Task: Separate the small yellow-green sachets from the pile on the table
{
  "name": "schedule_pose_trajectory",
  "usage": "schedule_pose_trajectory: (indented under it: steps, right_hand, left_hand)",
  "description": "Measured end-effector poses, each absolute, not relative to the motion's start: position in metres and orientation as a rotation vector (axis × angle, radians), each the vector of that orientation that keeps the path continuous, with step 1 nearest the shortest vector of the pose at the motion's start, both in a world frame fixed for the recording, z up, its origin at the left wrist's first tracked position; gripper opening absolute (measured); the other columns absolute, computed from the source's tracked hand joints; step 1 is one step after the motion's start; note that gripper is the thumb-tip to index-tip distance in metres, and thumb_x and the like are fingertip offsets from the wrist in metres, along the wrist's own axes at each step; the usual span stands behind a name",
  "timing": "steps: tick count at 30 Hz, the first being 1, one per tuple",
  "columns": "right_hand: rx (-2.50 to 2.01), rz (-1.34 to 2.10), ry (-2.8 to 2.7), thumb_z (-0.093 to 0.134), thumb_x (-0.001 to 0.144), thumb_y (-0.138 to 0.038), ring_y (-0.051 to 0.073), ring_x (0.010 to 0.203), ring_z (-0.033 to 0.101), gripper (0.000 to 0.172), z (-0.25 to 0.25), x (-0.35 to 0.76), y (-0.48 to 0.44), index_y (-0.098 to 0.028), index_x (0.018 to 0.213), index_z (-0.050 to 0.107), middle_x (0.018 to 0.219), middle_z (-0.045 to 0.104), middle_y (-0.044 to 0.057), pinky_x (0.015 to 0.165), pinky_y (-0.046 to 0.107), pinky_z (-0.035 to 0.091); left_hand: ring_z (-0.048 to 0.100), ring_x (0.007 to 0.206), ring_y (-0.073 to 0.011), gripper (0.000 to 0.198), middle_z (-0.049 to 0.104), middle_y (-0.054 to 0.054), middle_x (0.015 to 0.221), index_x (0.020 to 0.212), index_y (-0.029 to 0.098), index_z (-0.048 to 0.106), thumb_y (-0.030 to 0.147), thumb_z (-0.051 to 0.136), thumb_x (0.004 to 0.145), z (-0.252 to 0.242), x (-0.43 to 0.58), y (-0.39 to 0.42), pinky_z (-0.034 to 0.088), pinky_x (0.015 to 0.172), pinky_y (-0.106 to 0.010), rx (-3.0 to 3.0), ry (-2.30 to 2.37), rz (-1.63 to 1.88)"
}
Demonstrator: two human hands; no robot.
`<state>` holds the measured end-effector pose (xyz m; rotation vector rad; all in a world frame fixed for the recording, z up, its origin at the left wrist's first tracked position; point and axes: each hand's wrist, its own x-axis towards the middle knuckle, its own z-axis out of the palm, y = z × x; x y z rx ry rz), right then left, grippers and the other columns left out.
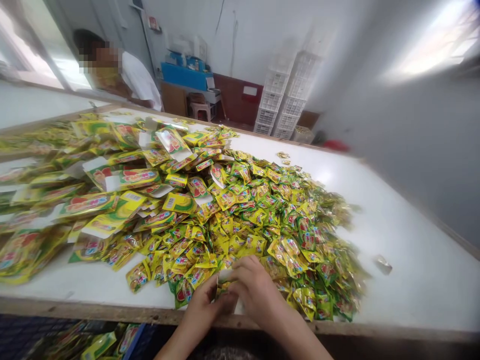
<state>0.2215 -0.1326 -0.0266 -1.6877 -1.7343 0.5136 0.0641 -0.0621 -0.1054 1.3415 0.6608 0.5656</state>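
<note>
My left hand (204, 305) and my right hand (255, 290) meet at the near edge of the white table (405, 250), fingers pinched together around a small pale item (225, 276) that I cannot make out clearly. Right in front of them lies a big heap of small yellow-green sachets (262, 220). Larger yellow-green cardboard packs (123, 180) are piled on the left half of the table.
A person in a white shirt (138, 80) stands at the table's far left corner. Stacked white crates (288, 95) stand against the back wall. A single clear wrapper (382, 264) lies on the right. More packets fill a bin (101, 342) below the table edge.
</note>
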Motion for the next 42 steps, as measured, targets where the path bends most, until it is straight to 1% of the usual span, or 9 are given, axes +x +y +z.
schedule_pose_trajectory:
  steps: [7, 15, 22, 24, 29, 31, 34, 38, 42]
  right_hand:
    - [-1.737, 0.5, -1.768, 0.065, 0.085, -0.011, 0.021, 0.106, 0.048, 0.011, -0.043, 0.216, -0.137, -0.02, 0.077, 0.067, 0.106, 0.061, 0.004, 0.088, 0.035, 0.041]
    - [-1.878, 0.422, -1.968, 0.069, 0.08, -0.054, 0.03, 0.113, 0.044, 0.029, -0.036, 0.214, -0.131, -0.026, 0.086, 0.072, 0.114, 0.058, 0.007, 0.086, 0.041, 0.038]
    - [-1.755, 0.53, -1.821, 0.077, 0.078, -0.03, 0.027, 0.122, 0.042, 0.007, -0.038, 0.207, -0.131, -0.027, 0.082, 0.074, 0.122, 0.058, 0.003, 0.099, 0.043, 0.036]
    - [-1.659, 0.59, -1.691, 0.074, 0.08, -0.026, 0.027, 0.121, 0.045, 0.006, -0.041, 0.209, -0.134, -0.027, 0.086, 0.074, 0.12, 0.061, 0.004, 0.1, 0.042, 0.038]
    - [-1.511, 0.872, -0.928, 0.064, 0.087, -0.036, 0.021, 0.085, 0.063, 0.023, -0.062, 0.22, -0.145, -0.023, 0.104, 0.072, 0.095, 0.069, 0.007, 0.074, 0.031, 0.051]
    - [-1.423, 1.106, -0.69, 0.072, 0.079, -0.043, 0.016, 0.061, 0.059, 0.027, -0.073, 0.22, -0.148, -0.019, 0.093, 0.073, 0.075, 0.067, 0.003, 0.055, 0.025, 0.046]
    - [-1.296, 1.377, -0.507, 0.078, 0.07, -0.037, 0.007, 0.043, 0.041, 0.025, -0.083, 0.214, -0.147, -0.018, 0.084, 0.072, 0.061, 0.059, -0.003, 0.042, 0.019, 0.033]
    - [-1.424, 1.072, -0.714, 0.074, 0.072, -0.031, 0.011, 0.055, 0.05, 0.015, -0.078, 0.207, -0.137, -0.019, 0.081, 0.076, 0.066, 0.062, 0.0, 0.048, 0.02, 0.04]
    - [-1.409, 0.934, -0.893, 0.065, 0.084, -0.04, 0.014, 0.061, 0.057, 0.024, -0.072, 0.21, -0.133, -0.024, 0.094, 0.079, 0.082, 0.07, 0.005, 0.057, 0.025, 0.048]
  left_hand:
    - [0.061, 0.105, -0.0256, 0.037, 0.072, -0.003, 0.107, 0.109, 0.023, 0.068, 0.024, 0.077, 0.073, -0.105, 0.062, -0.064, 0.046, 0.094, -0.032, 1.332, 0.683, 0.543]
    - [0.063, 0.106, -0.0259, 0.043, 0.072, -0.005, 0.114, 0.113, 0.022, 0.068, 0.012, 0.068, 0.072, -0.106, 0.062, -0.062, 0.045, 0.096, -0.035, 1.382, 0.725, 0.569]
    - [0.065, 0.08, -0.0231, 0.029, 0.075, -0.003, 0.084, 0.086, 0.018, 0.074, 0.001, 0.059, 0.067, -0.104, 0.067, -0.065, 0.05, 0.075, -0.03, 1.572, 0.747, 0.58]
    - [0.065, 0.082, -0.024, 0.027, 0.075, -0.003, 0.087, 0.091, 0.018, 0.074, 0.006, 0.062, 0.07, -0.102, 0.067, -0.064, 0.051, 0.077, -0.031, 1.552, 0.77, 0.586]
    - [0.054, 0.124, -0.0278, 0.041, 0.065, -0.007, 0.128, 0.126, 0.023, 0.064, 0.038, 0.056, 0.089, -0.095, 0.054, -0.062, 0.04, 0.107, -0.042, 1.313, 0.745, 0.49]
    - [0.047, 0.132, -0.0259, 0.043, 0.062, -0.007, 0.134, 0.128, 0.023, 0.063, 0.042, 0.047, 0.094, -0.09, 0.049, -0.061, 0.031, 0.114, -0.043, 1.203, 0.744, 0.44]
    - [0.053, 0.126, -0.0273, 0.037, 0.066, -0.007, 0.129, 0.122, 0.022, 0.067, 0.035, 0.058, 0.088, -0.081, 0.051, -0.057, 0.031, 0.113, -0.045, 1.121, 0.699, 0.374]
    - [0.065, 0.11, -0.0294, 0.034, 0.073, -0.009, 0.115, 0.113, 0.02, 0.072, 0.03, 0.067, 0.081, -0.077, 0.06, -0.048, 0.044, 0.103, -0.046, 1.145, 0.801, 0.461]
    - [0.066, 0.109, -0.0279, 0.029, 0.076, -0.006, 0.11, 0.103, 0.023, 0.077, 0.039, 0.069, 0.08, -0.088, 0.059, -0.042, 0.048, 0.101, -0.04, 1.344, 0.917, 0.596]
